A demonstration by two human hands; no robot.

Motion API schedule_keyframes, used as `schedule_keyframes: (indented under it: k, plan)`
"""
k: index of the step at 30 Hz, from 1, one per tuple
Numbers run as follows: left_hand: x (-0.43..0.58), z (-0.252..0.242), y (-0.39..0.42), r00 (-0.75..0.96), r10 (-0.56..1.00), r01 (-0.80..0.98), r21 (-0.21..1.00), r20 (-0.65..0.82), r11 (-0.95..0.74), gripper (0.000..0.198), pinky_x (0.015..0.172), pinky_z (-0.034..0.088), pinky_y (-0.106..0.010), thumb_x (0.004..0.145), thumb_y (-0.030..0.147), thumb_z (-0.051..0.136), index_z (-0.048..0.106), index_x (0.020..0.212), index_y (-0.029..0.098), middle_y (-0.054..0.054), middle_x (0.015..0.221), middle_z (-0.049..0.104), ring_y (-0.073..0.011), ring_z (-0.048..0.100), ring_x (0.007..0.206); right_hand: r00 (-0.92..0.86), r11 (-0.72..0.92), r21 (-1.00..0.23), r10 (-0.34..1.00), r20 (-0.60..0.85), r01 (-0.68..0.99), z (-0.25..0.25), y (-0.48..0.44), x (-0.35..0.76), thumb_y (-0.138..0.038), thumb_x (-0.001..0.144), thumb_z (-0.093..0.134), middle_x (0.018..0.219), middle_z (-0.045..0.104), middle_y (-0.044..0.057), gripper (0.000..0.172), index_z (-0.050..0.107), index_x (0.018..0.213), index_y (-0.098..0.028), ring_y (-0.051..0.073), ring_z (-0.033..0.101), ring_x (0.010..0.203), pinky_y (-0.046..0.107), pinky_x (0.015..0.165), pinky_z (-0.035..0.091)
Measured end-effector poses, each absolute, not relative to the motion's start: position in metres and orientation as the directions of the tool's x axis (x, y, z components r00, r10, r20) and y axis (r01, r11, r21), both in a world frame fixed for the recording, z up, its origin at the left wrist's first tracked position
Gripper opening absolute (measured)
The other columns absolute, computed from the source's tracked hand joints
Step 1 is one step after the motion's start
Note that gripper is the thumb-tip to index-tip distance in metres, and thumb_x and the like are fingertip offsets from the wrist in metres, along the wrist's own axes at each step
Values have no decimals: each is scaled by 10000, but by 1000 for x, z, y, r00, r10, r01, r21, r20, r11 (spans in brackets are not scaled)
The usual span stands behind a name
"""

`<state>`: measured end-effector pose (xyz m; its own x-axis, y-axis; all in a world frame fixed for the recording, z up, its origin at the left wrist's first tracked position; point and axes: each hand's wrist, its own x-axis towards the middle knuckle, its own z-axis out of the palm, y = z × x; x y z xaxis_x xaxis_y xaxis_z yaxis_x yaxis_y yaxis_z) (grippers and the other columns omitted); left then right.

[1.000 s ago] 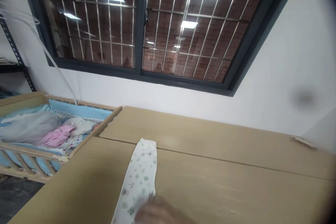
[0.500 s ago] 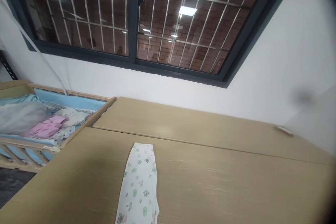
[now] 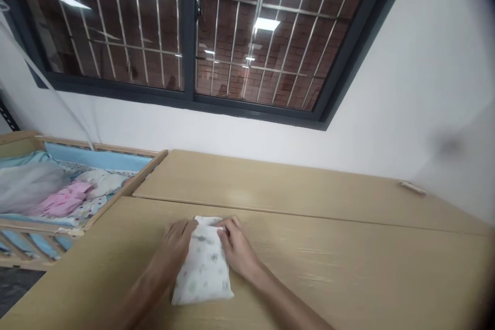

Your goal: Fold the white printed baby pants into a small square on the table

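White baby pants (image 3: pixel 203 273) with a faint green and grey animal print lie folded over on the tan tabletop in front of me. My left hand (image 3: pixel 178 237) is at their far left corner, fingers closed on the edge of the cloth; the fingertips are partly hidden. Across from it, my right hand (image 3: pixel 235 245) pinches the far right corner between thumb and fingers. A strip of the lower layer shows between the hands, beyond the folded-over end.
To the left stands a wooden crib (image 3: pixel 127 185) with blue lining, holding a pink cloth (image 3: pixel 65 198) and other bedding. A barred window (image 3: pixel 189 98) is in the wall ahead. A small pale strip (image 3: pixel 412 187) lies at the table's far right.
Both hands have come into view and hold the pants' far end. The near part of the pants is now folded over toward the far end, making a shorter bundle.
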<state>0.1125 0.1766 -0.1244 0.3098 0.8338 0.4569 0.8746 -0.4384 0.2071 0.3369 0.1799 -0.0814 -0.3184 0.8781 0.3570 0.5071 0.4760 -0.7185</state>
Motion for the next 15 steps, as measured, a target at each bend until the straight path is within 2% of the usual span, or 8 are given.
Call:
schedule_keyframes:
  k: [2,5,7,9,12,15]
  plan:
    - [126,-124,208,247,883,921,186,399,-342,400,938,477,-377,896,10,372,642,1131,189,-90,1098,703,-225,648,1037,-269,446,-715,895,355,538,-95,210,330,-200,1007,429,1077,610,89,196,624,990,-212,229,616,1073,384,964,512]
    - [141,-124,233,195,902,948,162,386,-274,337,872,478,-353,930,26,380,658,1046,176,-89,1003,708,-226,654,980,-233,400,-703,916,326,589,-118,238,324,-148,982,407,1047,612,94,232,630,950,-203,233,623,1056,391,968,516]
    - [147,-123,230,149,907,965,144,394,-221,314,872,480,-380,967,73,375,649,1102,147,-127,1051,706,-256,647,1007,-211,376,-674,925,317,636,-125,243,324,-150,980,404,1080,615,111,239,637,1010,-190,242,622,1078,404,984,514]
    - [151,-125,210,115,896,977,111,429,-179,329,916,478,-429,1007,156,375,601,1243,121,-180,1214,669,-298,623,1105,-211,384,-621,918,336,683,-122,237,327,-198,1001,410,1187,606,140,267,614,1171,-168,258,601,1150,428,1024,497]
    - [157,-144,156,172,819,978,6,548,-209,385,959,493,-474,1019,287,414,541,1365,175,-167,1413,581,-324,598,1201,-349,498,-518,864,362,695,-103,209,334,-293,1034,422,1440,519,154,409,487,1419,-172,276,483,1351,463,1141,409]
    - [165,-183,100,258,714,958,-75,651,-277,466,853,566,-465,977,451,469,565,1366,213,-162,1348,641,-334,645,1154,-642,682,-461,717,272,567,-80,171,338,-319,1047,439,1601,395,80,495,390,1534,-246,246,360,1474,422,1219,326]
